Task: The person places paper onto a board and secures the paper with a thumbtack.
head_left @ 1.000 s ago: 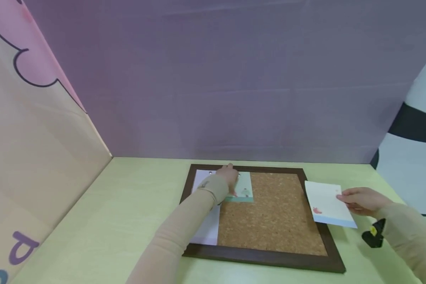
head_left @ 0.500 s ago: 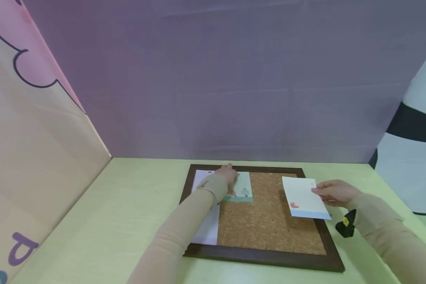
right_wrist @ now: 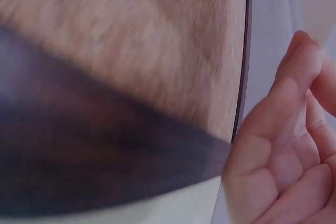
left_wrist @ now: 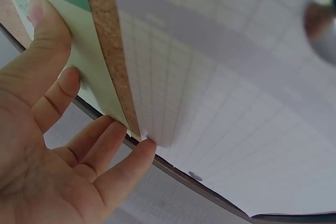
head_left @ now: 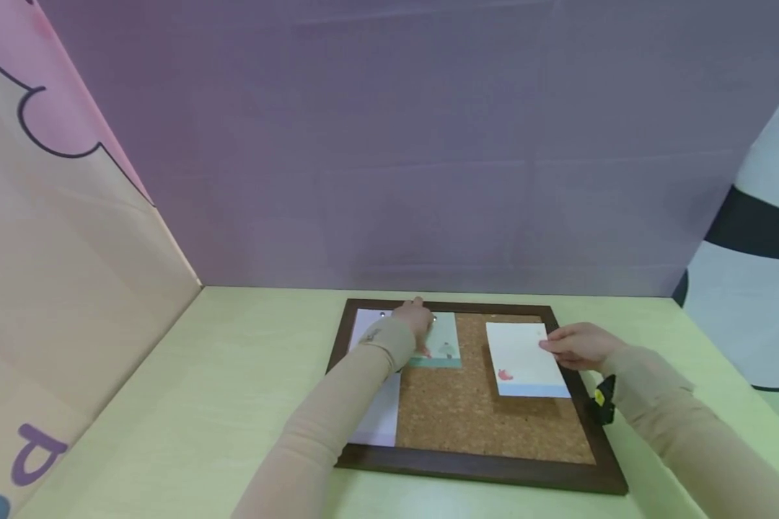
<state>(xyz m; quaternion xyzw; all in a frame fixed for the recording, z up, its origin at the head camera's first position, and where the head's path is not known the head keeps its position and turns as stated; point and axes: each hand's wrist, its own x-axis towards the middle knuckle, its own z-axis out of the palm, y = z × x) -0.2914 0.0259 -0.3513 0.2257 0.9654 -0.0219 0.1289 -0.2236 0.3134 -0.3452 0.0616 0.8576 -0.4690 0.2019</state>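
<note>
A corkboard (head_left: 454, 429) with a dark brown frame lies on the table. Near its top edge my left hand (head_left: 414, 319) rests on a pale green note sheet (head_left: 446, 339). In the left wrist view, the thumb (left_wrist: 44, 30) and fingertips touch that sheet, fingers spread and loosely bent. Left of it a lilac-edged grid sheet (left_wrist: 205, 114) is on the board, partly hidden by my sleeve in the head view. My right hand (head_left: 579, 346) pinches a white note sheet (head_left: 526, 357) with a blue bottom band by its right edge, above the board's right part.
Silver pushpins (left_wrist: 321, 27) sit on the grid sheet, and another pin (head_left: 435, 318) shows on the green one. The pale table (head_left: 247, 375) meets a grey-purple backdrop (head_left: 428, 180) behind the board. A black wrist camera (head_left: 604, 400) hangs under my right wrist.
My right hand has carried the white note sheet leftward, from beyond the board's right edge to above the cork. My left hand stays nearly where it was on the green sheet.
</note>
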